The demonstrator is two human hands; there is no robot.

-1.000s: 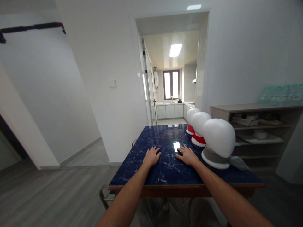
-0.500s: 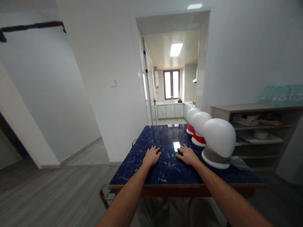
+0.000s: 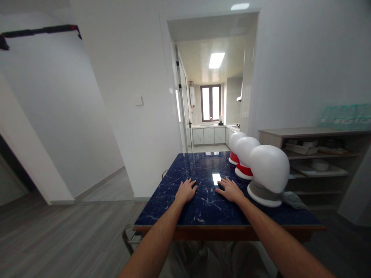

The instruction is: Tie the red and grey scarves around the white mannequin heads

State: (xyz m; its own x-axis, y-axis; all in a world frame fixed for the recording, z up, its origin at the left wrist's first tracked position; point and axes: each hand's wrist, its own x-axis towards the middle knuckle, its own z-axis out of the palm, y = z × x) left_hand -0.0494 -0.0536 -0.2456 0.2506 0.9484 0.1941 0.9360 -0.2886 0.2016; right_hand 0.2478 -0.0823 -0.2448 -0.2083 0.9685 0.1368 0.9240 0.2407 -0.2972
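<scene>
While both arms reach forward, left hand (image 3: 185, 192) and right hand (image 3: 230, 190) lie flat — table (image 3: 203, 210).

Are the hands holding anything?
No. The left hand and right hand lie flat and open on the blue table, holding nothing.

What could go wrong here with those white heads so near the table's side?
The nearest white head stands close to the right hand, so a sideways sweep might tip it. Its grey cloth trails toward the table edge; a snag could drag the head along.
</scene>
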